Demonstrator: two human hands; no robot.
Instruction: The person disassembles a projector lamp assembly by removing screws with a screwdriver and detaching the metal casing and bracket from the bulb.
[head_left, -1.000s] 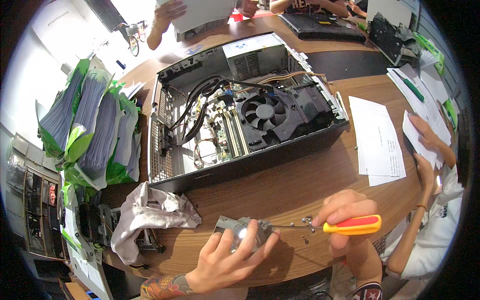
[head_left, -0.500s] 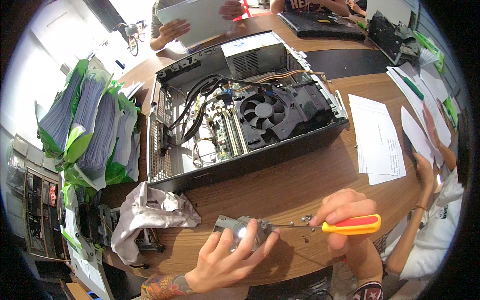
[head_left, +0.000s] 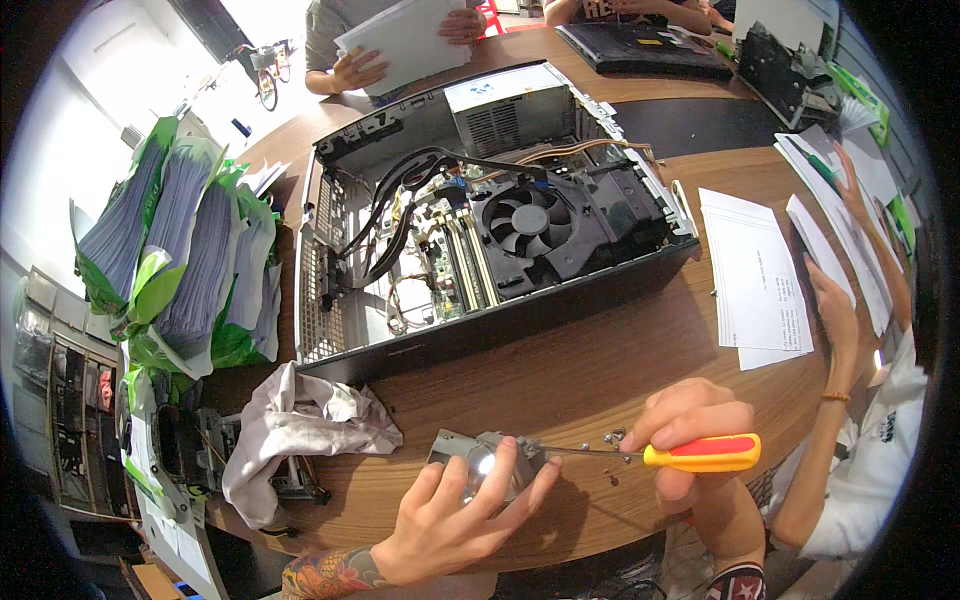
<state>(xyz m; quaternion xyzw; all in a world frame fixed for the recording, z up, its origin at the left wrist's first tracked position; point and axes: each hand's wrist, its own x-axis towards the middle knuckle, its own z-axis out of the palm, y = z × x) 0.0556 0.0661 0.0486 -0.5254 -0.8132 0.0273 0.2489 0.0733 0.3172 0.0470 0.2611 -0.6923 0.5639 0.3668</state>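
My left hand (head_left: 448, 520) holds down a small silver metal unit (head_left: 457, 445) that looks like a hard drive with a shiny round face. Its fingers curve over the unit and partly hide it. My right hand (head_left: 690, 412) grips a screwdriver (head_left: 706, 453) by its yellow and red handle. The thin shaft lies almost level and points left, its tip at the unit's right side; the exact contact is too small to make out. Several small screws (head_left: 614, 438) lie on the table beside the shaft, close to my right fingers.
An opened computer case (head_left: 500, 318) with a black fan (head_left: 527, 221) stands beyond my hands. A crumpled cloth (head_left: 300, 420) lies left, below bundled papers (head_left: 180, 240). Paper sheets (head_left: 755, 275) lie right, near a co-worker's hands (head_left: 838, 305). Another person across the table holds papers (head_left: 405, 48).
My hands, the screwdriver and the metal unit stay nearly still. At the right, the co-worker's hands have shifted among the papers. The person across has lowered and tilted the held papers.
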